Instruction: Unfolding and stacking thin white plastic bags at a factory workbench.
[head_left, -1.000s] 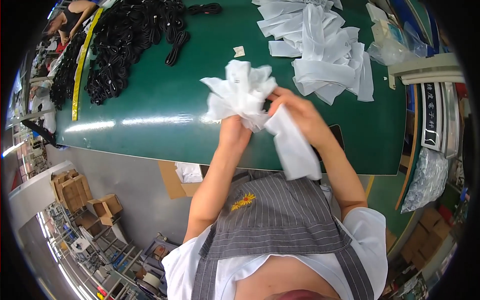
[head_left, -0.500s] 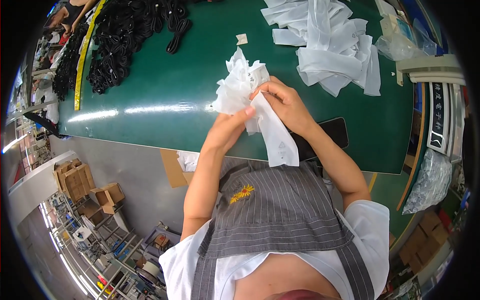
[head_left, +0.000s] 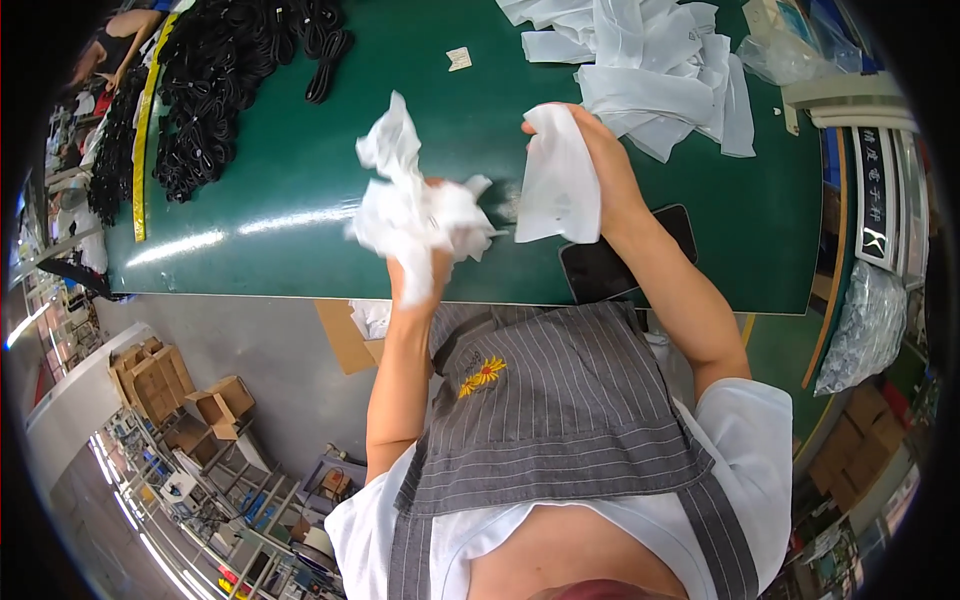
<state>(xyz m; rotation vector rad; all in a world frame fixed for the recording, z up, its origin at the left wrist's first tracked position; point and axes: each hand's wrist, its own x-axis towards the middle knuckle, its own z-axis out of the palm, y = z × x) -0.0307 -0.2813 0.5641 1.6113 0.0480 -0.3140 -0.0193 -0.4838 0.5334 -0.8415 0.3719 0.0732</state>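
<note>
My left hand (head_left: 428, 275), partly covered, grips a bunch of crumpled white bags (head_left: 405, 215) over the near part of the green table (head_left: 430, 270). Some blur lies on that bunch. Apart from it, to the right, my right hand (head_left: 612, 165) is closed on a single flat white bag (head_left: 560, 185), which hangs down in front of the fingers. Just beyond this hand lies a loose heap of flat white bags (head_left: 655, 95). A black phone (head_left: 597, 272) rests on the table below my right wrist.
Bundled black cables (head_left: 215, 100) are piled at the far left beside a yellow strip (head_left: 147, 140). A small paper scrap (head_left: 459, 59) lies mid-table. Clear plastic (head_left: 790, 60) and a pale device (head_left: 850, 98) stand at the right edge. An open carton (head_left: 345, 335) sits below the table's front edge.
My hands have come apart. The left has gone left with the crumpled bags; the right has moved up and right with one flat bag, towards the heap.
</note>
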